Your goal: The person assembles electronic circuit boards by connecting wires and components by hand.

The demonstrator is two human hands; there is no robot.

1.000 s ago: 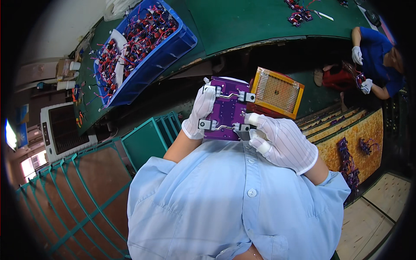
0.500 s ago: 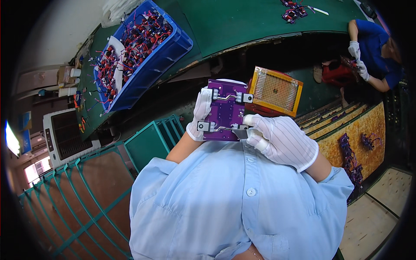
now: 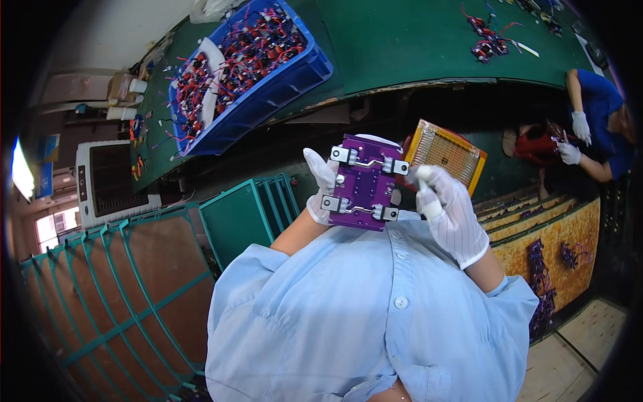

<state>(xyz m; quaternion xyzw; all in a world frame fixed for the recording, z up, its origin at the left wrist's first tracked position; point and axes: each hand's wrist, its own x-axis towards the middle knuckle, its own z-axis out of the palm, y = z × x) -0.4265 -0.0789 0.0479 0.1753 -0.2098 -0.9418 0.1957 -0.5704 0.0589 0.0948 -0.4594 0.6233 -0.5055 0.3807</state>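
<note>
A purple circuit board (image 3: 365, 194) is held up in front of my chest, with black-and-silver clamps and bent metal strips across its top and bottom. My left hand (image 3: 323, 179), in a white glove, supports it from the left; its thumb is raised off the board and its other fingers are mostly hidden behind. Just right of the board is my right hand (image 3: 450, 211), in a striped white glove, its thumb and fingers curled into a pinch. Something small and greyish shows at those fingertips, too blurred to name.
A blue bin (image 3: 268, 94) full of wired parts stands on the green table (image 3: 415, 47). Behind my right hand is a yellow-framed grid box (image 3: 445, 157). Green racks (image 3: 234, 221) stand at left. Far right, a co-worker in blue (image 3: 599, 100) handles parts with gloved hands.
My right hand has drawn away from the board's lower right clamp, rightward and up. My left thumb has lifted off the board's edge. The whole view has shifted slightly.
</note>
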